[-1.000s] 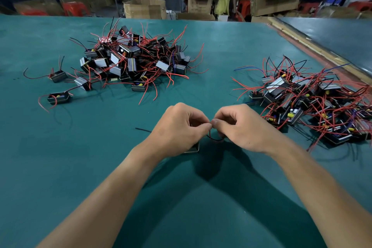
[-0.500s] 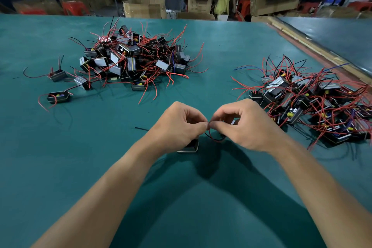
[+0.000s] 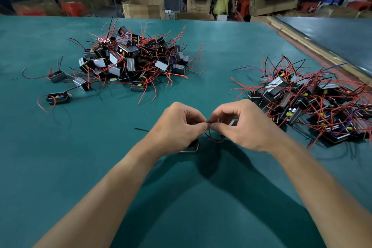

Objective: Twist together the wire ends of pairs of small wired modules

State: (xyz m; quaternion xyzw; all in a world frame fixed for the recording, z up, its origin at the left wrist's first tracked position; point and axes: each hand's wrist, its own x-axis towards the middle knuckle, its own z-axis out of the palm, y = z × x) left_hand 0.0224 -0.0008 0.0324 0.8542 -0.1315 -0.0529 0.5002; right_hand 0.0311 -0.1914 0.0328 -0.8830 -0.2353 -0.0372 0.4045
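Observation:
My left hand and my right hand meet fingertip to fingertip over the green table, each pinching thin wire ends between thumb and forefinger. A red and black wire loop hangs below the pinch. One small black module shows under my left hand, mostly hidden by it. A second module peeks out behind my right fingers. A loose black wire end lies left of my left wrist.
A big heap of black modules with red wires sits at the back left, with a few strays beside it. Another heap lies at the right. A raised table edge runs along the far right. Cardboard boxes and people stand behind.
Both hands have lifted slightly and the right hand has rolled, its fingers arching higher over the pinched wire ends. The module under the left hand shows more.

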